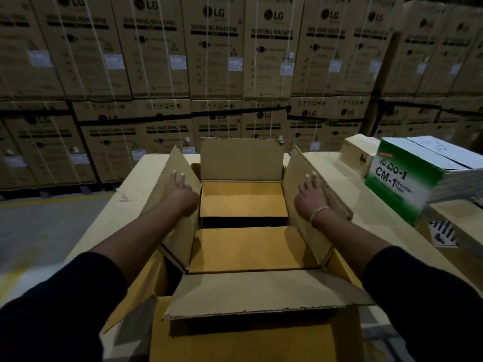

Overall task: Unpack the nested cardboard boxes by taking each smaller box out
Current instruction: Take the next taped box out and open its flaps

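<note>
A wall of stacked washing-machine cartons (pixel 214 56) filled the background, and in front of it a broad cardboard work surface (pixel 136 178) carried everything else. On that surface sat the outer box (pixel 337 267), and inside it stood the open inner box (pixel 243 253), its four top flaps spread: the far flap (pixel 241 159) upright, the near flap (pixel 261 293) folded toward the person, the side flaps angled outward. Deeper in, two inner flaps (pixel 243 199) lay nearly flat with a dark gap between them, so whatever smaller box lay below was hidden. To the right, well apart, a green and white tape carton (pixel 400 184) leaned beside a small pale box (pixel 359 152). The left hand (pixel 180 185) lay flat and open against the left side flap (pixel 170 205), fingers extended, gripping nothing; the right hand (pixel 312 194) pressed likewise open-palmed on the right side flap (pixel 311 212). The step in hand looked like spreading the flaps to clear the opening. The risk from there seemed plain: the stiff flaps could spring back once released and block the reach inside, or a snug inner box could drag its host upward if lifted without bracing the outer one. Pressing too hard might also tear the worn, ragged flap edges.
</note>
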The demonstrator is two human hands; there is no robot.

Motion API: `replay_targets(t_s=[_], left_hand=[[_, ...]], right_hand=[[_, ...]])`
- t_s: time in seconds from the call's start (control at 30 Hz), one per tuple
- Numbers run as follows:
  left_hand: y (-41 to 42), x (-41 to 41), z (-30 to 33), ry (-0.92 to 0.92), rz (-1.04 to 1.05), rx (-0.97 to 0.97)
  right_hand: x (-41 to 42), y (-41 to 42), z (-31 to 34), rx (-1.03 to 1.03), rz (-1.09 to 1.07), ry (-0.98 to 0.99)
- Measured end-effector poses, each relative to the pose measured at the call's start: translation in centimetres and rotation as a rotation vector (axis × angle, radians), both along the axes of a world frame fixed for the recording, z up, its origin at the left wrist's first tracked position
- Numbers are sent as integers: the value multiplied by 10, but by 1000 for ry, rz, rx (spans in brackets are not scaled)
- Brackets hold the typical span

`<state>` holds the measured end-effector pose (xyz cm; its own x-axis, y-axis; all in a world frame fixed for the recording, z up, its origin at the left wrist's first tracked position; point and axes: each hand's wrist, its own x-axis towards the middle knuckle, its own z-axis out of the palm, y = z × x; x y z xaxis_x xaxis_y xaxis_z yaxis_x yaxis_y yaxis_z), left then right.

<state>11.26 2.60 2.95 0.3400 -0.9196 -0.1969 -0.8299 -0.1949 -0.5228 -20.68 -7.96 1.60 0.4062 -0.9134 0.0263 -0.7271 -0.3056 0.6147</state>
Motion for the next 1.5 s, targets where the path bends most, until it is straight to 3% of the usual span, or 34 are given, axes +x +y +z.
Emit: replay_targets(t_s=[0.13, 0.27, 0.47, 0.77, 1.03, 1.17, 1.27, 1.5], left_hand=[[-28, -19, -23, 112, -79, 44], [-49, -44, -50, 471, -209, 33], [-73, -73, -104, 677, -123, 97], [-93, -70, -95, 495, -106, 88], [-173, -28, -38, 321, -252, -277], [-226, 0, -23, 324, -189, -347], [-251, 11, -27, 384, -108, -294], [-257, 17, -20, 466, -113, -287]], right_hand=[[7, -1, -21, 85, 3, 14], [2, -12, -34, 127, 33, -29], [4, -36, -42, 128, 73, -73], [9, -55, -39, 173, 80, -152], [11, -49, -27, 233, 68, -66], [3, -48, -36, 287, 94, -48], [2, -42, -48, 346, 106, -80], [21, -47, -75, 747, -15, -283]])
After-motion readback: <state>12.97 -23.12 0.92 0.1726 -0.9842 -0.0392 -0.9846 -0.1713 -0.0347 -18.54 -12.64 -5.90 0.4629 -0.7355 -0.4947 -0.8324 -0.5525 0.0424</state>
